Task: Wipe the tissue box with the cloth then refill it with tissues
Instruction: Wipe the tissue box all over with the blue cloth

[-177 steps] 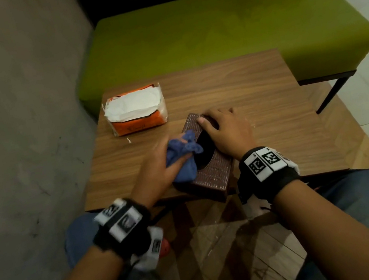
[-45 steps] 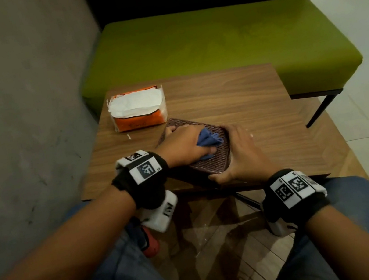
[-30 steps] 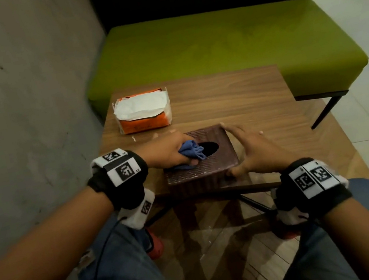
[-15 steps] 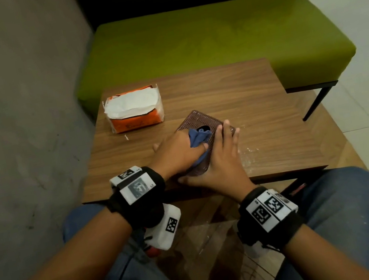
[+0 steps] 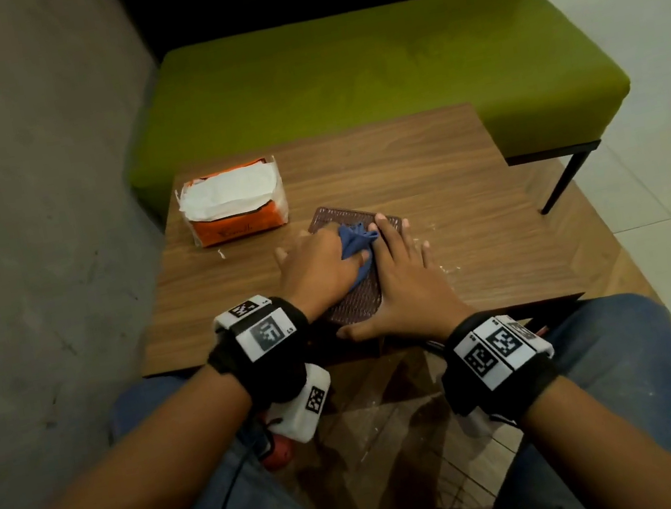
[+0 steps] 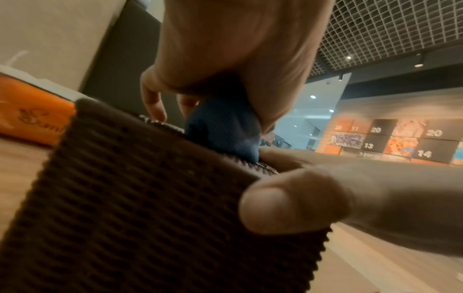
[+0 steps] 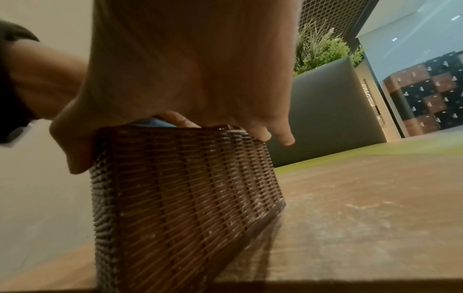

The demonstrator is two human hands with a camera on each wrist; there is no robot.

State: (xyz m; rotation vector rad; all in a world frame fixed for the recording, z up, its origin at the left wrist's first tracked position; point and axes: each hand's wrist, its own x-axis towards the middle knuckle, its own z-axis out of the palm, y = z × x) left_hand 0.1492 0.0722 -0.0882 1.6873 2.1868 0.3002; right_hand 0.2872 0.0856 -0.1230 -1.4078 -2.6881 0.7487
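So the left hand [image 5: 318,266] has a bunched-up blue cloth [image 5: 355,242] gripped in curled fingers, pressing it onto the top of the dark brown woven wicker tissue box [image 5: 354,305]. Right hand [image 5: 403,282] lies flat over the box's right side, fingers straight, thumb [image 6: 288,200] hooked around the near end. Box sits at the near edge of the wooden table [image 5: 448,189], about the middle. Orange plastic pack of white tissues [image 5: 232,203] sits near the far left corner, well apart. Green bench [image 5: 339,83] just beyond the table.
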